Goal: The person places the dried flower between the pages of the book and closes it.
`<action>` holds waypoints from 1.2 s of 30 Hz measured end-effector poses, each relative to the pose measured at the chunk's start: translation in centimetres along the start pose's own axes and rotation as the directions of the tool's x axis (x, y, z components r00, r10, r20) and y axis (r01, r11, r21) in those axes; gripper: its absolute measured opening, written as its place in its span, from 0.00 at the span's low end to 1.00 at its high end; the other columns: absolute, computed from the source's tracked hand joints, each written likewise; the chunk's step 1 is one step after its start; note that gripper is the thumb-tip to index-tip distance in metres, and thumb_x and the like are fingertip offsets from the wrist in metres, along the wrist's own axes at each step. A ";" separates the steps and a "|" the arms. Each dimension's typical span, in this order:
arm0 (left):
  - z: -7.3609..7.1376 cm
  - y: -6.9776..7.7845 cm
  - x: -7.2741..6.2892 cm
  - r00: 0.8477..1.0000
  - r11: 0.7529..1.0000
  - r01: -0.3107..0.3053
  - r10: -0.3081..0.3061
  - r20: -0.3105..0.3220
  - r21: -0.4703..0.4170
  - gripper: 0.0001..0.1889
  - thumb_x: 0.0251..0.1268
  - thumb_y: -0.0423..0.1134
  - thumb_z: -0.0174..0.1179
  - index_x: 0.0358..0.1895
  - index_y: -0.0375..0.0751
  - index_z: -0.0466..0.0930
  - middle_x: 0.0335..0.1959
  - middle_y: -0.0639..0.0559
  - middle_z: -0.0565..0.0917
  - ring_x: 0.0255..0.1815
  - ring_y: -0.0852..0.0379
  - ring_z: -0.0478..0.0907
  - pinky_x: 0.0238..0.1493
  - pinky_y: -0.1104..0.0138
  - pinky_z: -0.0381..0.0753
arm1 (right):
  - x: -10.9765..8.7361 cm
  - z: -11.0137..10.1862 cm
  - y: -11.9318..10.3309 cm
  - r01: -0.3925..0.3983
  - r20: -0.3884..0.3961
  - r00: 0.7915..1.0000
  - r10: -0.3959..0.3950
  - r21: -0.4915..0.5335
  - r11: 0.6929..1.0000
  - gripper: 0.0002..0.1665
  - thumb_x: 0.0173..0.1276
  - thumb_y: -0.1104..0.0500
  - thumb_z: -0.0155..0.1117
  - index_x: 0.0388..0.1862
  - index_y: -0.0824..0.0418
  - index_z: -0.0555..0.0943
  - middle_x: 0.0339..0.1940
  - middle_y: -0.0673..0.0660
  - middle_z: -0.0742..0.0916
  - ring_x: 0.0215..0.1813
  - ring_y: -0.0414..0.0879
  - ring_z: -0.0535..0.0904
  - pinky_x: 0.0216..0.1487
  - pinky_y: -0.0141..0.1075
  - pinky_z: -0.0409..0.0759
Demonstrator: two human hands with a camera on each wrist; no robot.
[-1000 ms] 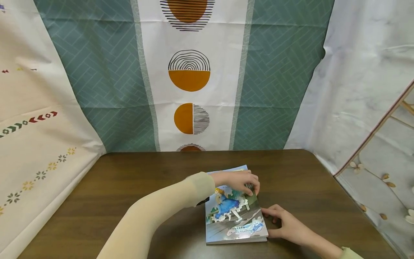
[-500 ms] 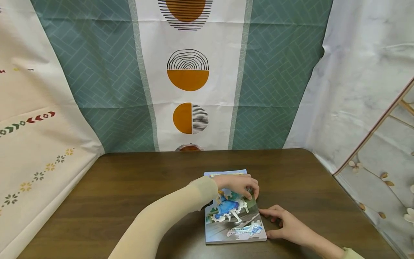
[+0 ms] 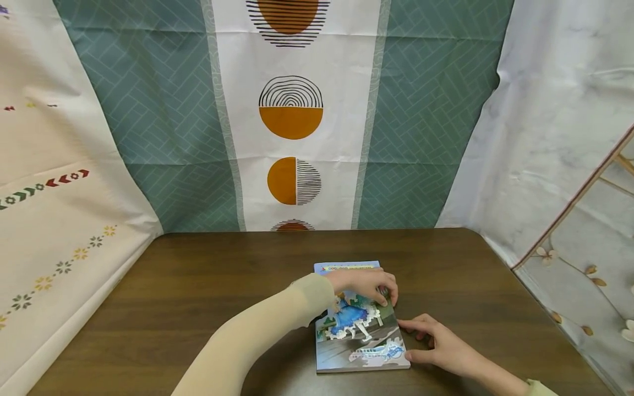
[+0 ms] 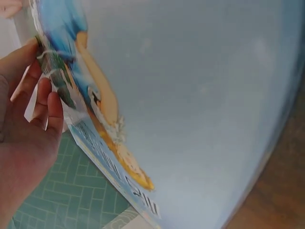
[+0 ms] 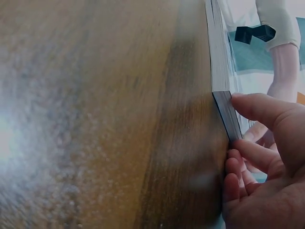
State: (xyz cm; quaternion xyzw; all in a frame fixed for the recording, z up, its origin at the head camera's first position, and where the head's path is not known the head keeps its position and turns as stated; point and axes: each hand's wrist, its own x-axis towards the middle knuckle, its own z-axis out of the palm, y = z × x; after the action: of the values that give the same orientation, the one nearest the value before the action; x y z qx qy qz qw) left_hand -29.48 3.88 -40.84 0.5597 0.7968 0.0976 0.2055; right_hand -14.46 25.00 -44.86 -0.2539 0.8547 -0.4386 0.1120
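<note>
A glossy picture book [image 3: 354,352], its cover showing a figure in a blue dress, lies on the brown table near its front. My left hand [image 3: 369,284] reaches across the cover and grips the right edge, thumb on top and fingers bent over the side. The left wrist view shows the cover [image 4: 181,95] close up, with those fingers along its edge. By the book's near right corner, my right hand [image 3: 441,346] touches the side with thumb and index finger spread apart. The page block [image 5: 221,57] stands out in the right wrist view, with the other fingers low by the table.
The brown wooden table [image 3: 208,280] extends around the book. Behind it hangs a green and white curtain [image 3: 411,137] with orange circles. Pale patterned cloths border the left and right sides. A small black device [image 5: 255,33] is on the left wrist.
The book's tilted top has straightened, its far edge coming slightly nearer and its near edges lining up. My left hand moved slightly nearer with it; the right hand stayed almost in place.
</note>
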 end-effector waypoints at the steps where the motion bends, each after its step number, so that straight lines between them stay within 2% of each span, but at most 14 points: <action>1: 0.1 0.0 0.0 1.000 1.000 -0.003 0.003 -0.006 0.004 0.07 0.72 0.40 0.58 0.47 0.54 0.82 0.54 0.58 0.77 0.52 0.66 0.71 0.54 0.80 0.71 | 0.0 0.0 0.0 0.001 0.002 1.000 -0.001 0.002 1.000 0.34 0.65 0.56 0.69 0.68 0.68 0.73 0.53 0.61 0.76 0.41 0.34 0.67 0.33 0.30 0.66; 6: 0.3 0.4 -0.4 0.999 1.000 0.018 -0.018 -0.034 0.023 0.12 0.72 0.40 0.58 0.55 0.52 0.81 0.58 0.56 0.77 0.53 0.65 0.74 0.55 0.80 0.72 | -0.1 0.1 -0.2 0.017 -0.005 1.000 -0.017 -0.010 1.000 0.34 0.66 0.56 0.69 0.68 0.69 0.72 0.51 0.60 0.76 0.40 0.34 0.67 0.33 0.30 0.66; 9: 0.2 0.6 -1.2 0.997 0.996 0.066 -0.065 -0.028 0.051 0.16 0.71 0.39 0.60 0.60 0.54 0.78 0.64 0.54 0.73 0.60 0.62 0.71 0.60 0.75 0.71 | -0.1 0.2 -0.4 0.040 -0.026 0.999 -0.041 -0.054 0.998 0.35 0.65 0.55 0.69 0.68 0.68 0.72 0.49 0.58 0.77 0.39 0.33 0.67 0.32 0.30 0.66; 12: 0.0 0.7 -2.2 0.995 0.993 0.096 -0.095 -0.024 0.071 0.22 0.70 0.38 0.60 0.65 0.56 0.74 0.69 0.53 0.67 0.69 0.59 0.66 0.67 0.70 0.68 | -0.2 0.4 -0.4 0.071 -0.048 0.996 -0.076 -0.103 0.992 0.36 0.65 0.54 0.69 0.68 0.68 0.71 0.47 0.57 0.77 0.39 0.32 0.67 0.32 0.29 0.67; 14: 0.1 0.5 -2.8 0.995 0.992 0.096 -0.093 -0.033 0.087 0.24 0.71 0.37 0.59 0.68 0.56 0.71 0.71 0.53 0.66 0.73 0.57 0.62 0.71 0.69 0.66 | -0.2 0.5 -0.3 0.091 -0.058 0.993 -0.099 -0.131 0.987 0.36 0.65 0.55 0.69 0.68 0.68 0.71 0.46 0.56 0.77 0.38 0.32 0.67 0.31 0.28 0.67; 19: 0.4 0.0 -4.9 0.993 0.984 0.100 -0.091 -0.071 0.144 0.28 0.72 0.37 0.58 0.73 0.54 0.66 0.72 0.51 0.66 0.74 0.57 0.63 0.71 0.69 0.68 | -0.4 0.7 0.0 0.128 -0.048 0.989 -0.138 -0.166 0.978 0.35 0.66 0.57 0.68 0.69 0.69 0.70 0.47 0.57 0.78 0.39 0.32 0.69 0.33 0.28 0.68; 29: -1.2 -0.9 -11.4 0.974 0.978 0.173 -0.152 -0.169 0.116 0.27 0.69 0.36 0.61 0.71 0.51 0.69 0.69 0.50 0.69 0.70 0.53 0.66 0.69 0.63 0.71 | -0.4 0.7 -0.2 0.137 -0.028 0.989 -0.143 -0.162 0.977 0.37 0.69 0.57 0.65 0.71 0.72 0.67 0.52 0.60 0.78 0.44 0.32 0.72 0.41 0.29 0.74; 36: -2.3 -1.1 -17.0 0.940 0.962 0.242 -0.200 -0.276 0.125 0.27 0.67 0.34 0.63 0.68 0.48 0.71 0.67 0.50 0.72 0.66 0.52 0.68 0.67 0.60 0.74 | -0.3 0.4 -0.6 0.131 -0.049 0.989 -0.143 -0.197 0.972 0.37 0.68 0.54 0.67 0.69 0.71 0.69 0.51 0.58 0.79 0.44 0.30 0.72 0.39 0.28 0.74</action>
State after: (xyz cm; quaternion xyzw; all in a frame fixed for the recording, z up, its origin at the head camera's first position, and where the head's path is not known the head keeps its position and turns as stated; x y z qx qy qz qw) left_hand -26.57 -12.18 -35.48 0.4633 0.8800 0.0836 0.0636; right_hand -13.79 24.60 -44.59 -0.3079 0.8768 -0.3682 0.0293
